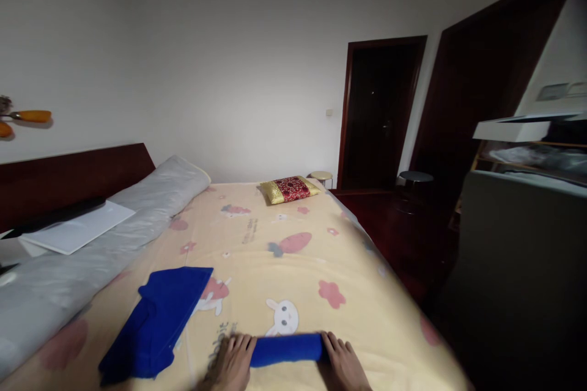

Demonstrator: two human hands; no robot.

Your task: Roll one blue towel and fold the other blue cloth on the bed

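Blue roll: I see a rolled blue towel (pixel 288 349) lying crosswise on the bed (pixel 293 256), pinned between my two hands at the bottom edge of the view.
Left hand: my left hand (pixel 233 361) rests flat against the roll's left end, fingers (pixel 238 345) spread and lying forward on the sheet, not closed around anything.
Right hand: my right hand (pixel 343 363) presses the roll's right end, fingers (pixel 337 343) also extended and loose; neither hand grips, both only touch.
Risk, unrolling: I judge the roll could spring open if either palm lifts, since nothing but hand pressure holds it.
Risk, skew: uneven push from one side could cone the roll, one end tighter than the other.
Risk, sliding: the sheet is soft and could bunch under the fingers and drag the roll off line.
Second cloth: a folded blue cloth (pixel 156 317) lies left of my left fingers, apart from the roll; a careless sweep could catch it.
Edge: the bed's right edge lies beyond my right fingers, with dark floor below it.
Cut off: my wrists and palms run out of frame, so thumb positions are unclear.
Hard to make out: the roll's seam and underside are hidden; the right of the room is too dim to read.
Far off: a red-and-gold pillow (pixel 288 189) sits well ahead of both hands.
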